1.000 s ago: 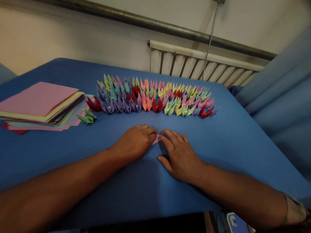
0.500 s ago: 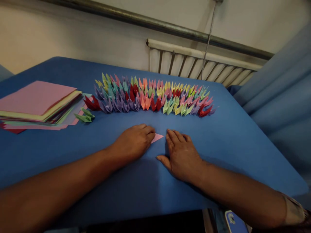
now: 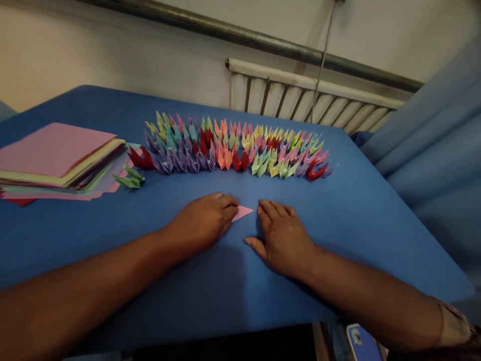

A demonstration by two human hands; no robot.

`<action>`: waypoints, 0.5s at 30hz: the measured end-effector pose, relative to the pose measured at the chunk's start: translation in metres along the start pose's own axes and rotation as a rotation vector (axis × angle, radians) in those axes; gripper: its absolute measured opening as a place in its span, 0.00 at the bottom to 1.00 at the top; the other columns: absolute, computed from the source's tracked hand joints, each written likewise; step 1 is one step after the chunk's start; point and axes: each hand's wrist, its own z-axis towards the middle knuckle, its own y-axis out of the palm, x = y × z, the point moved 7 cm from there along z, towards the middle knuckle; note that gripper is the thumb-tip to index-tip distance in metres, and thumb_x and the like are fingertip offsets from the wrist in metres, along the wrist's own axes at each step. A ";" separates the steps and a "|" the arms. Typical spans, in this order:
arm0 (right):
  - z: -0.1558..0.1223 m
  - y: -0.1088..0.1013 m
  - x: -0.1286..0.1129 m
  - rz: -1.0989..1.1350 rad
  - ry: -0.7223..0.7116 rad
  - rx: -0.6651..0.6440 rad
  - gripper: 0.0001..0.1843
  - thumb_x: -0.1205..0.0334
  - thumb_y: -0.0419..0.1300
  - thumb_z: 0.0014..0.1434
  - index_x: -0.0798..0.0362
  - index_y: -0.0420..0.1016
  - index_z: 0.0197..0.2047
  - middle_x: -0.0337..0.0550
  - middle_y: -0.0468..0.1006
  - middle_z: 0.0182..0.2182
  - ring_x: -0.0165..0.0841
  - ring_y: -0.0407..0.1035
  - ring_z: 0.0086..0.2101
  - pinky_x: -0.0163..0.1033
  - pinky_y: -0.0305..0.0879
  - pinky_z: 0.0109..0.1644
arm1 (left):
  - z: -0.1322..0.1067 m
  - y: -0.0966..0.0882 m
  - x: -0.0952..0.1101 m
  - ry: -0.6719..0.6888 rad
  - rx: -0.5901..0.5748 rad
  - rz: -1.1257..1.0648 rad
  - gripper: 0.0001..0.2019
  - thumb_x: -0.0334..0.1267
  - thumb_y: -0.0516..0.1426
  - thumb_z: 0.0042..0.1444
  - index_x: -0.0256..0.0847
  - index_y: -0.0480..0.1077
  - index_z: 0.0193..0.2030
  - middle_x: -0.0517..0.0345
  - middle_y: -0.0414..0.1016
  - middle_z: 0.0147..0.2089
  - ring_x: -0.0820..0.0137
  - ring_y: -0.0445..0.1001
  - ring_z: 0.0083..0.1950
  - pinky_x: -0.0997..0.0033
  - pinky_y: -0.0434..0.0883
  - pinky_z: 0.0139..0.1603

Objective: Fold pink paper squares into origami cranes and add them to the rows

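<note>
A small pink folded paper lies on the blue table between my hands, its pointed tip sticking out to the right. My left hand rests on it with curled fingers, pinning its left part, which is hidden under them. My right hand lies flat on the table just right of the tip, fingers stretched, apart from the paper. Behind my hands stands a curved band of several small folded paper pieces in many colours.
A stack of coloured paper sheets lies at the far left, with green folded pieces and a red folded piece beside it. A rail with bars runs behind the table. Blue cloth hangs at the right.
My right hand has slid a little to the right off the pink paper, uncovering its pointed tip. My left hand has stayed on it.
</note>
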 end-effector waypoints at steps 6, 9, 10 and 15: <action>0.004 0.000 -0.002 0.057 -0.028 0.045 0.40 0.41 0.49 0.65 0.55 0.50 0.72 0.55 0.51 0.70 0.50 0.51 0.65 0.56 0.50 0.65 | 0.000 -0.001 0.001 0.004 0.020 -0.003 0.14 0.36 0.50 0.67 0.36 0.74 0.51 0.50 0.75 0.52 0.61 0.71 0.48 0.61 0.69 0.49; 0.006 0.001 -0.005 0.074 -0.083 0.016 0.38 0.40 0.47 0.66 0.54 0.54 0.70 0.54 0.53 0.70 0.49 0.49 0.66 0.57 0.48 0.66 | 0.000 -0.002 0.002 -0.011 0.023 -0.013 0.15 0.35 0.49 0.67 0.35 0.74 0.51 0.50 0.75 0.52 0.61 0.71 0.48 0.61 0.69 0.50; 0.006 0.001 -0.006 0.072 -0.087 0.007 0.38 0.40 0.47 0.66 0.56 0.56 0.70 0.54 0.55 0.69 0.49 0.49 0.66 0.56 0.47 0.66 | 0.000 -0.003 0.001 -0.019 0.023 -0.017 0.15 0.35 0.49 0.67 0.35 0.74 0.51 0.49 0.75 0.52 0.61 0.71 0.48 0.61 0.69 0.50; 0.005 -0.002 -0.006 0.047 -0.075 -0.002 0.38 0.41 0.46 0.67 0.63 0.59 0.67 0.57 0.59 0.67 0.49 0.52 0.65 0.54 0.49 0.66 | -0.006 -0.005 -0.005 -0.038 0.010 -0.051 0.16 0.38 0.48 0.67 0.36 0.75 0.48 0.49 0.76 0.52 0.62 0.72 0.49 0.63 0.70 0.50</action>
